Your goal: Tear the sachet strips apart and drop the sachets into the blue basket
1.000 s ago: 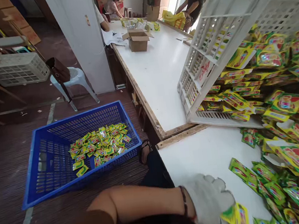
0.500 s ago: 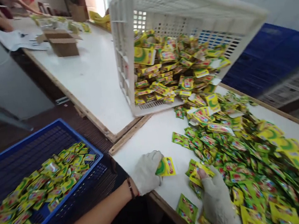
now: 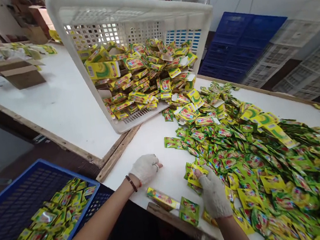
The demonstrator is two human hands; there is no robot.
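Observation:
My left hand [image 3: 145,169], in a white fingertip-less glove with a beaded bracelet at the wrist, hovers over the white table with its fingers loosely bent and nothing in them. Just below it, a small yellow box [image 3: 163,198] lies near the table's front edge. My right hand [image 3: 214,192], gloved the same way, has its thumb pressed on a yellow sachet [image 3: 199,171] above some green ones. A green double sachet [image 3: 189,211] rests between the box and my right wrist. The big pile of green and yellow sachets [image 3: 252,159] spreads to the right.
A white plastic crate [image 3: 85,78] lies tipped on its side, small yellow boxes [image 3: 137,76] spilling out. At lower left, a blue crate [image 3: 45,165] holds packets. A cardboard box [image 3: 23,76] stands on the far table; blue crates [image 3: 227,49] are stacked at the back.
My left hand has let go of the small yellow box, which now lies on the table. The right hand keeps its thumb on the yellow sachet. The view has swung right.

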